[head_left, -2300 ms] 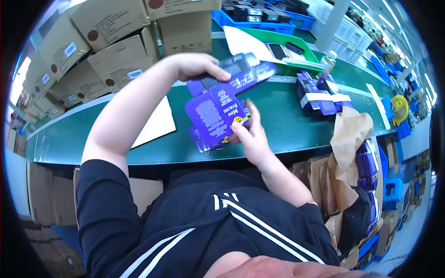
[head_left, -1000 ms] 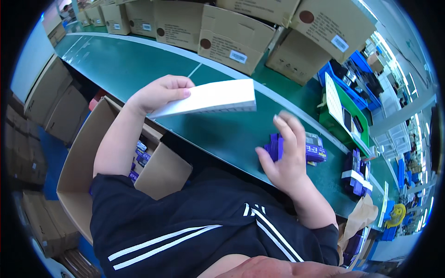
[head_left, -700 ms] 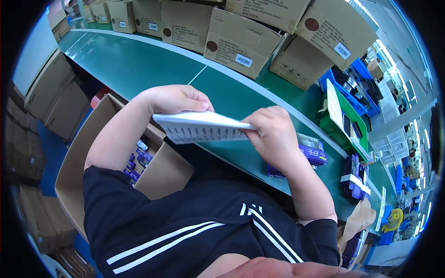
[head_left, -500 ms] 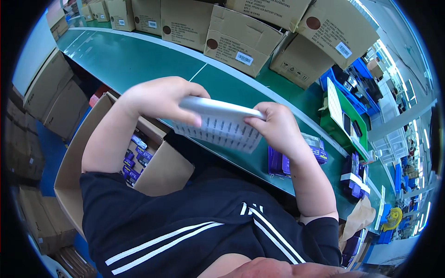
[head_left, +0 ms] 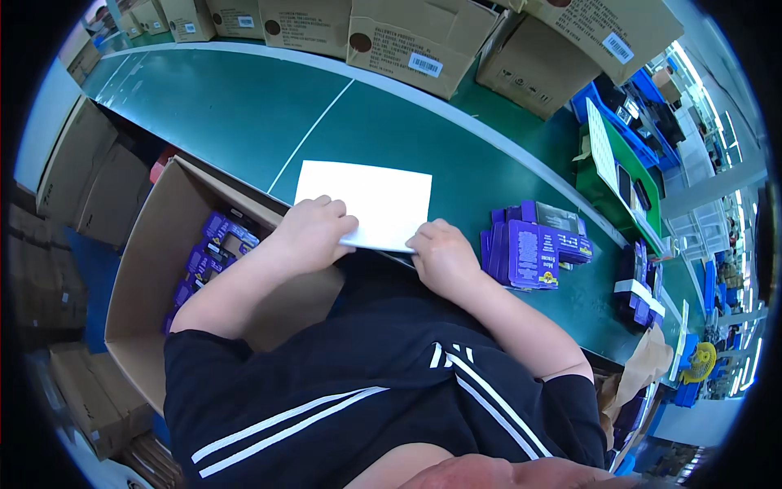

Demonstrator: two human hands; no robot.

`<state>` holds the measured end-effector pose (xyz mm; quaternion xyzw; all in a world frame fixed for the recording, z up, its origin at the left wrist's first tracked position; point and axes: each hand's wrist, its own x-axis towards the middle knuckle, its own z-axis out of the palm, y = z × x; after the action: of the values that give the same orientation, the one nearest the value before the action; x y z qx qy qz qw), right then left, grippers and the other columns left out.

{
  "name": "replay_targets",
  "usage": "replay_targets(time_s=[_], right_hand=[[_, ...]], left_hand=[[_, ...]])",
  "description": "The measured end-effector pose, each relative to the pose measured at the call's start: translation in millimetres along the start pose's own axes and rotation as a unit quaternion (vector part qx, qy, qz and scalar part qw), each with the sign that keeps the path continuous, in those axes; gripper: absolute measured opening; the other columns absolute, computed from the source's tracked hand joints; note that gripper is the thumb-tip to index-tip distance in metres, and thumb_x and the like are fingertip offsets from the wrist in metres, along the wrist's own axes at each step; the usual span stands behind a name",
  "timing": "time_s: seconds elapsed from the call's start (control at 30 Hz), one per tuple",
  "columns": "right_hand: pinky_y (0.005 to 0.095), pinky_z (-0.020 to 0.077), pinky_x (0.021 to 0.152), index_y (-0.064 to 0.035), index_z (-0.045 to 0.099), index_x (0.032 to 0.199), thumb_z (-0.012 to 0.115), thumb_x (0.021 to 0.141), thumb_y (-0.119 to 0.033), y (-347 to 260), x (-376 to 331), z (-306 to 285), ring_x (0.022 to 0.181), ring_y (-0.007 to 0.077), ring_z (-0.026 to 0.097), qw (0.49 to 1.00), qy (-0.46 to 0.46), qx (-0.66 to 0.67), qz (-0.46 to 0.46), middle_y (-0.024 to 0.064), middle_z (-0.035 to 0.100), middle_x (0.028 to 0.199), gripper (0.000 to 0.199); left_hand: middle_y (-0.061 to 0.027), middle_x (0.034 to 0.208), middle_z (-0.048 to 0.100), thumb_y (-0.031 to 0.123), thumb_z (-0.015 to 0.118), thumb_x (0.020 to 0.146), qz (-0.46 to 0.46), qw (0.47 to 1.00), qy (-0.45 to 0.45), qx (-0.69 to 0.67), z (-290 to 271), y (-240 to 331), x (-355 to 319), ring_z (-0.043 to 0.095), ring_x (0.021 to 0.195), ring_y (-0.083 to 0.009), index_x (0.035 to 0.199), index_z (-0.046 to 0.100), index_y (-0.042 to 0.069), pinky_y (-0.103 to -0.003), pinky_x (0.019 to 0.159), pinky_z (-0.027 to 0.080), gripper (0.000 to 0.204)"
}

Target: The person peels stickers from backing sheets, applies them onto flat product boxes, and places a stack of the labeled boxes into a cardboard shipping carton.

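A white stack of sheets (head_left: 366,200) lies with its blank side up at the near edge of the green table. My left hand (head_left: 319,234) is closed on its near left corner, fingers curled over the top. The near right corner is pinched by my right hand (head_left: 444,257), the thumb hidden from sight. Right of that hand, purple printed boxes (head_left: 533,248) lie in a loose pile on the table. Below my left forearm stands an open carton (head_left: 134,301) with several purple packs (head_left: 213,244) inside.
Brown cartons (head_left: 305,28) line the table's far side. At the right are a green bin (head_left: 623,183), blue trays (head_left: 627,122) and a banded purple bundle (head_left: 639,285). More cartons (head_left: 94,399) stand on the floor at the left. The green tabletop (head_left: 212,106) stretches to the far left.
The sheets have come down from a raised, tilted position, printed side showing, to lie blank side up at the table's edge. Both hands have lowered with them.
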<state>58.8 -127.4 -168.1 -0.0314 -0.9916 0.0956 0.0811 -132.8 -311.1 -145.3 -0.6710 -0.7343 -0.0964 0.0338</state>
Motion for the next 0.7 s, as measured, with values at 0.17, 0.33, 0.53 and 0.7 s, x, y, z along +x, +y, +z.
replay_targets(time_s=[0.17, 0.33, 0.53, 0.7], right_hand=[[0.0408, 0.0516, 0.080, -0.0003, 0.071, 0.092, 0.062, 0.087, -0.011, 2, 29, -23, 0.086, 0.0335, 0.064, 0.979, -0.135, 0.099, 0.113, 0.0158, 0.069, 0.095, 0.014], [0.0422, 0.0517, 0.080, 0.0021, 0.070, 0.093, 0.062, 0.090, -0.012, -2, 39, -24, 0.085, 0.0355, 0.065, 0.954, -0.194, 0.121, 0.194, 0.0183, 0.069, 0.091, 0.017], [0.0443, 0.0522, 0.080, 0.0032, 0.070, 0.096, 0.061, 0.092, -0.013, -3, 42, -29, 0.083, 0.0367, 0.065, 0.949, -0.233, 0.093, 0.193, 0.0202, 0.067, 0.092, 0.019], [0.0447, 0.0523, 0.079, 0.0030, 0.069, 0.096, 0.061, 0.093, -0.012, 0, 38, -20, 0.082, 0.0360, 0.065, 0.954, -0.202, 0.102, 0.199, 0.0205, 0.066, 0.095, 0.017]], left_hand=[[-0.0128, 0.087, 0.069, 0.023, 0.069, 0.087, -0.078, 0.976, -0.193, -0.072, -12, -14, 33, 0.065, 0.085, -0.0313, 0.091, 0.071, 0.005, -0.040, 0.082, 0.050, 0.018], [-0.0145, 0.089, 0.071, 0.027, 0.069, 0.088, -0.028, 0.973, -0.211, -0.089, -16, 16, 66, 0.066, 0.087, -0.0327, 0.088, 0.073, 0.003, -0.040, 0.082, 0.050, 0.024], [-0.0140, 0.084, 0.070, 0.031, 0.069, 0.088, -0.041, 0.949, -0.290, -0.119, -10, 8, 83, 0.065, 0.085, -0.0329, 0.087, 0.073, 0.004, -0.040, 0.081, 0.050, 0.027], [-0.0134, 0.081, 0.069, 0.033, 0.069, 0.089, -0.026, 0.962, -0.248, -0.112, -3, 15, 85, 0.065, 0.082, -0.0321, 0.086, 0.073, 0.005, -0.040, 0.080, 0.050, 0.028]])
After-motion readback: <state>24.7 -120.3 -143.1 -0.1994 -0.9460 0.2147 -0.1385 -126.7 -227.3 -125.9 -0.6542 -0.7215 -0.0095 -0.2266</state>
